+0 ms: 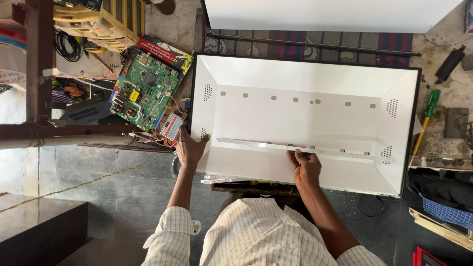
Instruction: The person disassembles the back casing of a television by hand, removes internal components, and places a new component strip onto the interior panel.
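The work in hand looks like seating or lifting the long thin backlight strip point(305, 148) that runs across the floor of the open white television back tray point(305, 74). The right hand point(306, 165) rests on the strip near its middle, fingers spread flat and pressing on it rather than closed around anything. The left hand point(191, 148) lies open on the tray's left wall, steadying it, with nothing in its grasp. The next move seems to call for a light, even touch along the strip, which appears slender and easily bent. The tray is a shallow rectangular pan, smooth matte white with sloped walls, small round holes and perforated patches, and a thin dark rim. Left of the tray a green circuit board point(145, 88) lies tilted, dense with small parts. Right of the tray a green-handled screwdriver point(427, 118) rests on the floor.
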